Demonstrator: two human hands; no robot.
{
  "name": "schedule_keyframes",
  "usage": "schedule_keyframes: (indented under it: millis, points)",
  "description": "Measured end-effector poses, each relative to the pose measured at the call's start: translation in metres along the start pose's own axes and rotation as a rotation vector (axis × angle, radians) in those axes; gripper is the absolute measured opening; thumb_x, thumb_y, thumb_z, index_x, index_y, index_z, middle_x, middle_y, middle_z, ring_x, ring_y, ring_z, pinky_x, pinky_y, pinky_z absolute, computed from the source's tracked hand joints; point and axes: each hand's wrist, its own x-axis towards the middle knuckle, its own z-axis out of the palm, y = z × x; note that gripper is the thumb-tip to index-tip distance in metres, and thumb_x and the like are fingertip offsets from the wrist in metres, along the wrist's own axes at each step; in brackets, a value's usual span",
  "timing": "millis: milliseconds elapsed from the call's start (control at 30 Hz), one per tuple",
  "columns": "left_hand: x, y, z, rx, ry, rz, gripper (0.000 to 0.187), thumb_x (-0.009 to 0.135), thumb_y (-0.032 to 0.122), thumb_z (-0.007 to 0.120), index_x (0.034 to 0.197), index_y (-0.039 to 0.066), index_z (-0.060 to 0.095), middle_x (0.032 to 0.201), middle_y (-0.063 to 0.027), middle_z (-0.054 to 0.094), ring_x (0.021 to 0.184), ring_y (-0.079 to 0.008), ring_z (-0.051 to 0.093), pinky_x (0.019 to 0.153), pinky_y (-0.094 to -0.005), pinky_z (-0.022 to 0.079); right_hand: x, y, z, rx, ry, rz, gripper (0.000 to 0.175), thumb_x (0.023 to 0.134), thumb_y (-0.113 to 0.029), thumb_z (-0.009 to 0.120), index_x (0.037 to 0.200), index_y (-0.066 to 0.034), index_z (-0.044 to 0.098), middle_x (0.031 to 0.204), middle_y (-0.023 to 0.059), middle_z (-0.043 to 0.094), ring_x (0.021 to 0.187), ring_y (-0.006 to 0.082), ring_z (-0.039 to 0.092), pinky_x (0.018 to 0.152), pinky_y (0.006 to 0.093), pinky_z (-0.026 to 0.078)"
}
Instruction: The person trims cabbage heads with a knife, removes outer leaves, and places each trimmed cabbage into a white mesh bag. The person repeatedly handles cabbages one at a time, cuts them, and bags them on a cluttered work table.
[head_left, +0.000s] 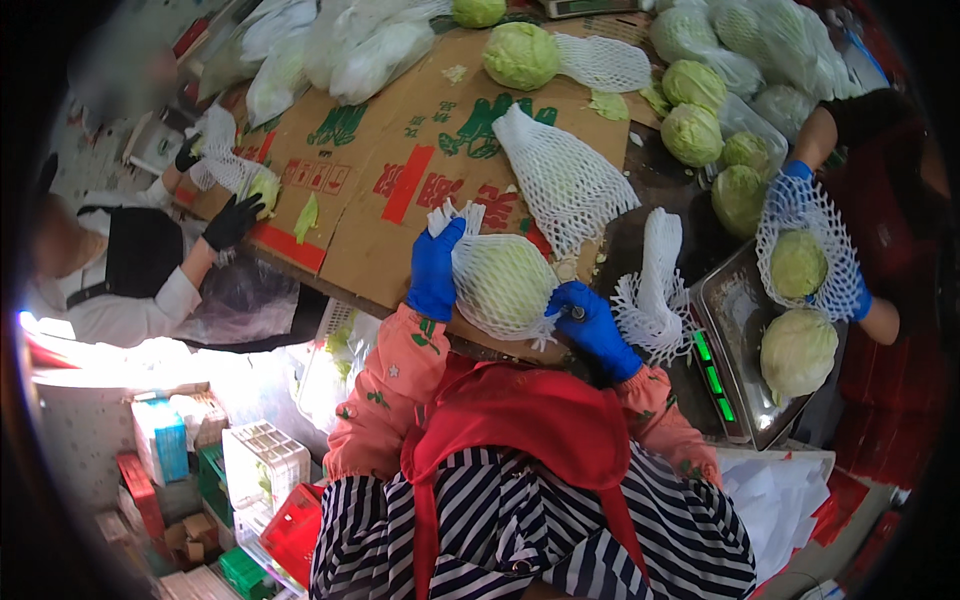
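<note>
A cabbage in a white foam net sleeve rests at the near edge of the cardboard-covered table, between my hands. My left hand, in a blue glove, grips the gathered end of the sleeve. My right hand, also gloved in blue, pinches the sleeve's other end at the cabbage's lower right; a small round metal object shows at its fingers. Beyond the cabbage lies a spread foam net. Another crumpled foam net is to the right of my right hand.
A digital scale holding a cabbage stands at right, where a co-worker's blue-gloved hands handle a netted cabbage. At left, a co-worker's black-gloved hands touch another cabbage. Bare cabbages and plastic bags line the far side.
</note>
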Motion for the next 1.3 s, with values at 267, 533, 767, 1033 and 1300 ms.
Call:
schedule_keyframes:
  millis: [267,533,767,1033,1300]
  points:
    - [-0.033,0.066,0.062,0.485,0.193,0.578,0.018,0.089,0.008,0.062,0.104,-0.001,0.058,0.096,-0.0044,0.06,0.089,-0.0114,0.054,0.082,-0.0268,0.044,-0.009,-0.014,-0.017,0.162,0.177,0.08,0.05,0.071,0.014,0.051,0.116,-0.005,0.06,0.126,0.007,0.057,0.103,0.0192,0.058,0.087,0.0279,0.045]
    - [-0.02,0.069,0.085,0.425,0.122,0.615,0.015,0.089,0.008,0.06,0.102,0.001,0.059,0.095,-0.0049,0.062,0.088,-0.0122,0.056,0.081,-0.028,0.045,0.002,-0.013,-0.009,0.146,0.299,0.122,0.036,0.079,0.008,0.055,0.112,-0.0048,0.062,0.108,0.0032,0.064,0.089,0.011,0.055,0.081,0.0249,0.043]
    - [-0.003,0.067,0.07,0.789,0.131,0.796,0.017,0.091,0.01,0.059,0.104,-0.001,0.059,0.1,-0.0067,0.061,0.09,-0.0142,0.054,0.083,-0.0281,0.044,0.006,-0.026,-0.007,0.135,0.397,0.129,0.038,0.077,0.009,0.057,0.112,-0.0058,0.062,0.106,0.0031,0.066,0.076,0.0089,0.053,0.071,0.0226,0.043]
    - [0.024,0.04,0.028,-0.276,0.132,0.018,0.046,0.095,0.028,0.053,0.135,0.007,0.045,0.124,-0.0106,0.056,0.108,-0.022,0.057,0.095,-0.0377,0.045,0.032,-0.017,0.007,0.675,0.363,0.336,0.04,0.087,-0.004,0.061,0.126,-0.0025,0.054,0.102,0.0019,0.065,0.073,0.0043,0.053,0.069,0.0211,0.045]
    - [-0.005,-0.001,-0.019,-0.268,0.195,0.124,0.05,0.097,0.037,0.047,0.139,0.011,0.041,0.139,-0.0064,0.046,0.124,-0.0228,0.046,0.104,-0.0406,0.037,0.04,-0.001,0.006,0.805,0.162,0.843,0.023,0.09,-0.029,0.063,0.092,-0.0061,0.058,0.055,0.0002,0.052,0.039,0.0109,0.043,0.036,0.0276,0.034]
